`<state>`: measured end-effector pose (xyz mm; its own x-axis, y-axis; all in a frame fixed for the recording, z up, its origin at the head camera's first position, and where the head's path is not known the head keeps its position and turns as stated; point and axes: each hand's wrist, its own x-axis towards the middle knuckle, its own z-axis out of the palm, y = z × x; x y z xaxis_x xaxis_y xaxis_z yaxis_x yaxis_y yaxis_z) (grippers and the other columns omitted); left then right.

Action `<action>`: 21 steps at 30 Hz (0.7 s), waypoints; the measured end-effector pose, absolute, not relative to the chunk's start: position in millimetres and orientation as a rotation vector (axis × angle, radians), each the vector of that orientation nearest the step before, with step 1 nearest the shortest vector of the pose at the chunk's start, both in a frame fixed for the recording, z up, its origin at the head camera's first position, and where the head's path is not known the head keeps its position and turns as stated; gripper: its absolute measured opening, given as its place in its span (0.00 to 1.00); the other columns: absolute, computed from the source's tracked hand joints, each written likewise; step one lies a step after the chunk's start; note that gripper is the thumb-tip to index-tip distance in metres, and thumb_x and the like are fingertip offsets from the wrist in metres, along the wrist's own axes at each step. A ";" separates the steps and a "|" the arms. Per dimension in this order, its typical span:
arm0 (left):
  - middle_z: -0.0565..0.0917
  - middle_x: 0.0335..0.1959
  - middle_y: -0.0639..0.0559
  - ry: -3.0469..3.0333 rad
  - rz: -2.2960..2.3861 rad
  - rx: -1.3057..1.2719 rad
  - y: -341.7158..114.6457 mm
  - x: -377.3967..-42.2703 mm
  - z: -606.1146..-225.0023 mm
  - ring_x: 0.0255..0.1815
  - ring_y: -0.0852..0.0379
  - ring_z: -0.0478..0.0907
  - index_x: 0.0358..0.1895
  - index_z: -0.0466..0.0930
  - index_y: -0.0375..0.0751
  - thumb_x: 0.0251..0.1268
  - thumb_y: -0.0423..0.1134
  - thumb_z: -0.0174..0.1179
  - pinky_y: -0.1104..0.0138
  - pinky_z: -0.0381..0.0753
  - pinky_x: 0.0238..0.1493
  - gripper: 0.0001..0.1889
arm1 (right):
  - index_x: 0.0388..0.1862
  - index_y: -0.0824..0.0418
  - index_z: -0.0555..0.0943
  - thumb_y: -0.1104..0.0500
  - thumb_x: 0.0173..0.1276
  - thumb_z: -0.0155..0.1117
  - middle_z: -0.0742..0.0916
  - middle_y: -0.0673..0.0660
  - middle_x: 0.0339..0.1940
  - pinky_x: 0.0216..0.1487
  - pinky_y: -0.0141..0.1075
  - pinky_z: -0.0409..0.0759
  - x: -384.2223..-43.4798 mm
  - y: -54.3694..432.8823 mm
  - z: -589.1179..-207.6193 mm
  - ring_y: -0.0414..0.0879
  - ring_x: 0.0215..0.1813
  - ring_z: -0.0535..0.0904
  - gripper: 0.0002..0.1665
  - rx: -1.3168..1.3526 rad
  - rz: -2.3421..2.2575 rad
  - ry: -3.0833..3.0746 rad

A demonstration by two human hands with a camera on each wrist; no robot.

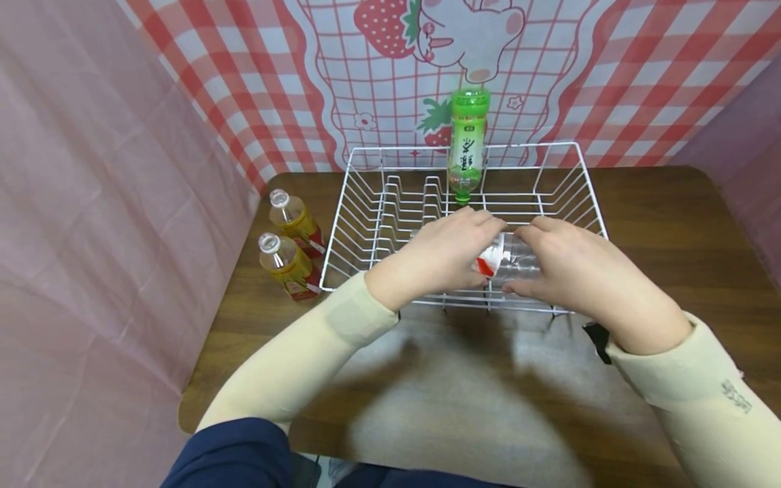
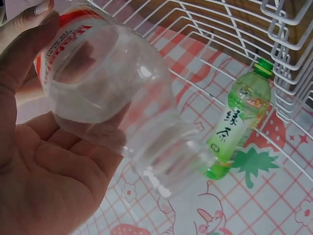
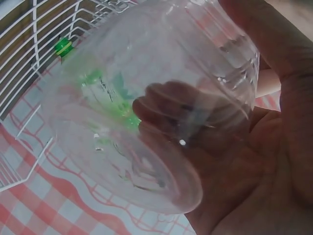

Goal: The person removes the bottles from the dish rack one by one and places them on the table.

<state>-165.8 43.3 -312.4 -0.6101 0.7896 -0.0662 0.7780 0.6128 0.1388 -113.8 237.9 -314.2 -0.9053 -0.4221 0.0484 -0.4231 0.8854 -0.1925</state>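
Observation:
A clear plastic bottle (image 1: 518, 261) lies sideways between both hands, above the front of a white wire dish rack (image 1: 336, 220). My left hand (image 1: 442, 251) is curled round its shoulder half, by a label with red and white print. The capless-looking neck points left, and the left wrist view shows the clear shoulder (image 2: 112, 83) up close. My right hand (image 1: 576, 271) holds the base half, thumb and fingers on opposite sides. In the right wrist view the round base (image 3: 161, 181) faces the camera. Through the clear wall, the fingers of the right hand show.
A green tea bottle (image 1: 466, 142) stands cap-down in the rack, leaning at its back rim. Left of the rack, two uncapped bottles with yellow and red labels (image 1: 297, 220) stand on the wooden table (image 1: 665, 224). A checked strawberry cloth (image 1: 262, 74) hangs behind; pink curtains (image 1: 91, 203) flank it.

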 end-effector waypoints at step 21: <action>0.68 0.74 0.49 2.811 0.264 1.349 14.8 -171.4 -296.7 0.73 0.54 0.63 0.78 0.60 0.38 0.55 0.64 0.72 0.70 0.52 0.73 0.53 | 0.64 0.72 0.75 0.48 0.50 0.86 0.82 0.69 0.53 0.46 0.59 0.81 -113.5 245.2 -321.4 0.60 0.48 0.81 0.49 0.675 0.407 -3.034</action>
<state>-171.4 14.8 -296.7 -0.6284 0.7754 0.0616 0.7733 0.6143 0.1568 -113.5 245.2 -321.4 -0.9071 -0.4162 0.0630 -0.4181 0.8735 -0.2495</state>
